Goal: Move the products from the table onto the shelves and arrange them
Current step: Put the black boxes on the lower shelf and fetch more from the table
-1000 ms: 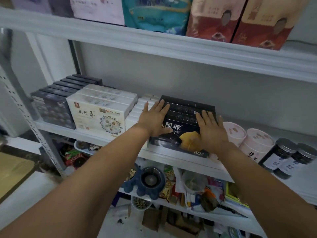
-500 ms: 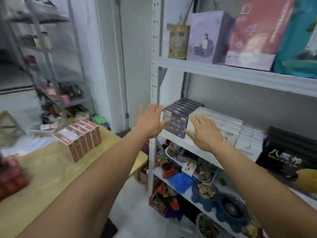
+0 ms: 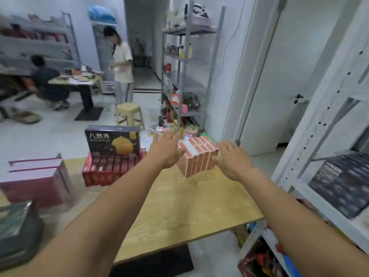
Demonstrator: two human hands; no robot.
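Far left of the bench (image 3: 179, 206): stacked maroon cartons (image 3: 34, 176).
Left of centre: a row of small dark-red boxes (image 3: 111, 170); a black box (image 3: 112, 141) stands upright on or just behind them, which one is unclear.
Left hand (image 3: 166, 151): grip empty, fingers spread, at the left end of the red-and-white boxes (image 3: 197, 158); contact unclear.
Red-and-white boxes: upright in a tight row near the bench's far edge.
Right hand (image 3: 232, 161): grip empty, fingers straight, just beside the row's right end.
Far right: white shelf (image 3: 317, 128) holding dark boxes (image 3: 343, 184).
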